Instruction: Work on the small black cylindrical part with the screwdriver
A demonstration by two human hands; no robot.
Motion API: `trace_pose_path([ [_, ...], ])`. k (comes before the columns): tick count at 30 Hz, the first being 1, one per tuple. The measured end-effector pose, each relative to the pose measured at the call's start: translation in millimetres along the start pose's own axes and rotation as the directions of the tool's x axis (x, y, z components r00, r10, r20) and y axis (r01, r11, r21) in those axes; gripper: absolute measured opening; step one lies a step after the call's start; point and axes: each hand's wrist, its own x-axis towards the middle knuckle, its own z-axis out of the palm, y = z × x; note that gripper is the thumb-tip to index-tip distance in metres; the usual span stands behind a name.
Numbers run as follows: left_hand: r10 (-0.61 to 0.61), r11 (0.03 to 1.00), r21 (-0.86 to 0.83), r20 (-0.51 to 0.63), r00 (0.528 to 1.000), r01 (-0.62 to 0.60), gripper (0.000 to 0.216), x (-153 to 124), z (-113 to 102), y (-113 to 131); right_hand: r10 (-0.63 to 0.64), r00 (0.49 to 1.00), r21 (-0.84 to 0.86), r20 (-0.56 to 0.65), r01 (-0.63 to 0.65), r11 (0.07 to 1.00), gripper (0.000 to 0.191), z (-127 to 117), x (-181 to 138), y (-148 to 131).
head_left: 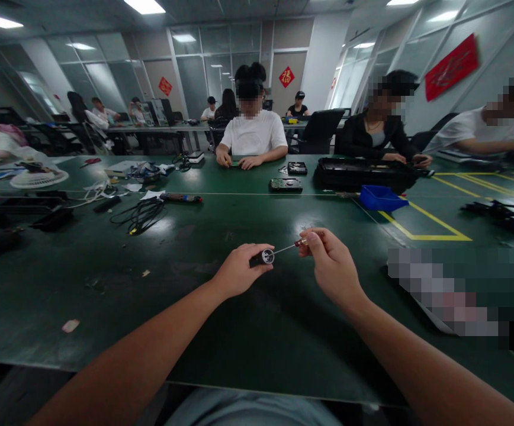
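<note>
My left hand (238, 271) is closed round a small black cylindrical part (262, 258) with a shiny round end, held just above the green table (195, 307). My right hand (330, 263) pinches the reddish handle of a thin screwdriver (290, 247). Its slim metal shaft points left, with the tip at the shiny end of the part. Both hands hover over the middle of the table, close together.
A blue bin (381, 198), a black tray (363, 173) and small devices (286, 184) lie farther back. Cables (139, 216) and a white fan (39, 176) sit at the left. Yellow tape lines (434, 228) mark the right. Several people sit across the table.
</note>
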Motion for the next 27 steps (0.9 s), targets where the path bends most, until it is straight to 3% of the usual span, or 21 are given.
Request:
trace_pose_path([
  [11, 0.013, 1.000, 0.001, -0.011, 1.000, -0.013, 0.039, 1.6, 0.5, -0.1, -0.055, 0.998, -0.223, 0.036, 0.061, 0.973, 0.036, -6.2, -0.2, -3.1],
  [19, -0.009, 1.000, -0.001, -0.026, 1.000, 0.009, 0.039, 2.4, -2.2, 1.5, -0.120, 0.984, -0.129, 0.129, 0.137, 0.982, 0.016, -4.8, -2.2, 0.4],
  [23, -0.002, 1.000, -0.005, -0.019, 1.000, 0.002, 0.038, 2.4, -1.8, -0.8, -0.085, 0.980, -0.083, 0.177, 0.101, 0.991, 0.018, -5.6, -2.2, 0.6],
  [27, 0.001, 1.000, -0.011, -0.030, 1.000, -0.001, 0.038, 2.0, -0.8, -3.5, -0.052, 0.979, -0.142, 0.199, 0.082, 0.986, 0.028, -5.7, -2.9, -1.3],
])
